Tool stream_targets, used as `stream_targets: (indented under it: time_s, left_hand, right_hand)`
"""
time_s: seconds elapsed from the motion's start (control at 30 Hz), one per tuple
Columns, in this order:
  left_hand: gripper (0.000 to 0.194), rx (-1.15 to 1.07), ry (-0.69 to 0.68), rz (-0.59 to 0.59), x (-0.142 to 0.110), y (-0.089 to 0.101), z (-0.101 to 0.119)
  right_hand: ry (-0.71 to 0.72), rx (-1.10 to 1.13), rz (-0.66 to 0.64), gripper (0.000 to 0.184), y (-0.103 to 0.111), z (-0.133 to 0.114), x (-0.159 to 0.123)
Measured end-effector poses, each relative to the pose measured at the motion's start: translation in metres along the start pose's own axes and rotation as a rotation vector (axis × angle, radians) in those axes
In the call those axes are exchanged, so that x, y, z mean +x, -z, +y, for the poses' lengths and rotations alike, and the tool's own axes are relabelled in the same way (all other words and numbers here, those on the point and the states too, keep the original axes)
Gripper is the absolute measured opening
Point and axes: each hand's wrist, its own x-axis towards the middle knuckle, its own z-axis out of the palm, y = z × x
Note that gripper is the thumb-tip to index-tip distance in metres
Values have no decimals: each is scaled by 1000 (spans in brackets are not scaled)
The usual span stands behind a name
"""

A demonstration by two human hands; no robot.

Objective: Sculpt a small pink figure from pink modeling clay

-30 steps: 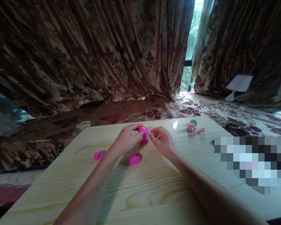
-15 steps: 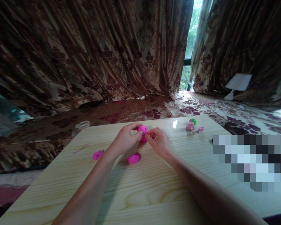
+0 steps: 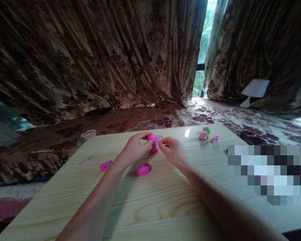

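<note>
My left hand (image 3: 134,149) is closed round a small bright pink toy piece (image 3: 153,143) held just above a light wooden table (image 3: 150,207). My right hand (image 3: 172,151) pinches the same piece from the right, its fingertips pressed together against it. A loose pink piece (image 3: 143,169) lies on the table right under my hands. Another pink piece (image 3: 105,165) lies further left, beside my left forearm.
At the table's far right stand a pale pink toy (image 3: 203,135), a green and pink ball (image 3: 207,130) and a small pink bit (image 3: 214,138). A thin pink strip (image 3: 86,159) lies far left. Patterned curtains hang behind; a white lamp (image 3: 254,90) stands at right.
My right hand has closed in on the pink piece and now pinches it. The piece has shifted slightly lower and left between my hands.
</note>
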Motion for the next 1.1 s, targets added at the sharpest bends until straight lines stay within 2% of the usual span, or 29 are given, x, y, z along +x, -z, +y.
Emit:
stream_targets:
  time_s: [0.2,0.37,0.73,0.93,1.1]
  left_hand:
    - [29,-9,-6,2,0,0,-1]
    - [30,3,-2,0,-1,1,0]
    - [29,0,-2,2,0,0,0]
    - [33,-6,-11,-21,-1,2,0]
    - [36,19,0,-27,-1,4,1]
  right_hand:
    - [-6,69,15,17,4,-4,0]
    - [2,2,-10,20,8,-9,-1]
    - [81,-107,47,20,11,-15,1]
    - [-59,-59,-4,23,12,-6,4]
    - [-103,-22,-18,23,19,-2,7]
